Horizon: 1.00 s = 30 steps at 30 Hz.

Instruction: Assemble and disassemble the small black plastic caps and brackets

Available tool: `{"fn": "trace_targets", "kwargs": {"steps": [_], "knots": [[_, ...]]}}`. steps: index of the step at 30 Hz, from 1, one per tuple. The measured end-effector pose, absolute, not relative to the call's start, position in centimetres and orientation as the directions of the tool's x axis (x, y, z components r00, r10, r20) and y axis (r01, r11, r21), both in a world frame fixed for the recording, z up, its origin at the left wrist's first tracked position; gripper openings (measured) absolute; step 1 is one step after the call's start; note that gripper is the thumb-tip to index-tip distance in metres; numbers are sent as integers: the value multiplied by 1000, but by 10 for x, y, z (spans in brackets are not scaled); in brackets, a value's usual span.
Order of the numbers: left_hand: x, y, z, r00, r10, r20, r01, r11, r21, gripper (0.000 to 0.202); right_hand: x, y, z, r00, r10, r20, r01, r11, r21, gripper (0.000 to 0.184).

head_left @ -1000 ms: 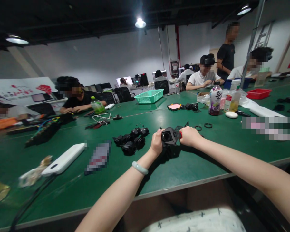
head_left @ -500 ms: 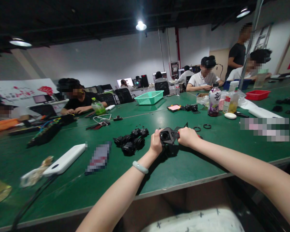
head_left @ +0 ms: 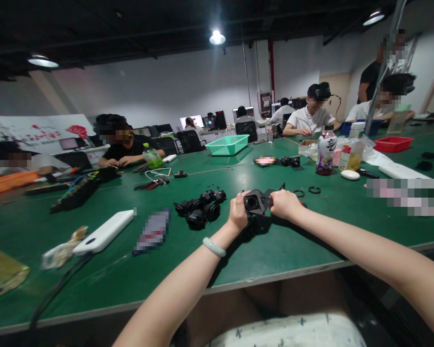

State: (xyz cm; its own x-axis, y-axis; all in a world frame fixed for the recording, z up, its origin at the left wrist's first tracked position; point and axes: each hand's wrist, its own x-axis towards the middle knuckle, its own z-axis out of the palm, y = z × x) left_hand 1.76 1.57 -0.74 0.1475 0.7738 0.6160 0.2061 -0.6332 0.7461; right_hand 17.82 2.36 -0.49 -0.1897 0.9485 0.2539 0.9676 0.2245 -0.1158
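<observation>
My left hand (head_left: 237,212) grips the left side of a black camera-like device (head_left: 255,203) held just above the green table (head_left: 275,250). A pale green bangle sits on that wrist. My right hand (head_left: 285,203) is closed at the device's right side around a red-handled tool (head_left: 271,199), of which only a small red part shows. The device's round opening faces me. To the left of my hands a cluster of black camera parts (head_left: 200,209) lies on the table.
Two black rings (head_left: 314,190) lie right of my hands. A white power bank (head_left: 104,232), drink bottles (head_left: 326,153), a teal basket (head_left: 227,144) and a red tray (head_left: 393,143) stand around. Several people sit or stand along the far side.
My hands keep their hold on the device and barely move. The view has shifted slightly, so everything sits a little further right in the picture.
</observation>
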Motion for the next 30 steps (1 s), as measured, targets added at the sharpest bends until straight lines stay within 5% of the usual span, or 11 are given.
{"fn": "trace_targets", "kwargs": {"steps": [30], "knots": [[20, 16, -6, 145, 770, 621, 204, -637, 743, 56, 184, 23, -1, -237, 932, 274, 959, 269, -86, 24]]}}
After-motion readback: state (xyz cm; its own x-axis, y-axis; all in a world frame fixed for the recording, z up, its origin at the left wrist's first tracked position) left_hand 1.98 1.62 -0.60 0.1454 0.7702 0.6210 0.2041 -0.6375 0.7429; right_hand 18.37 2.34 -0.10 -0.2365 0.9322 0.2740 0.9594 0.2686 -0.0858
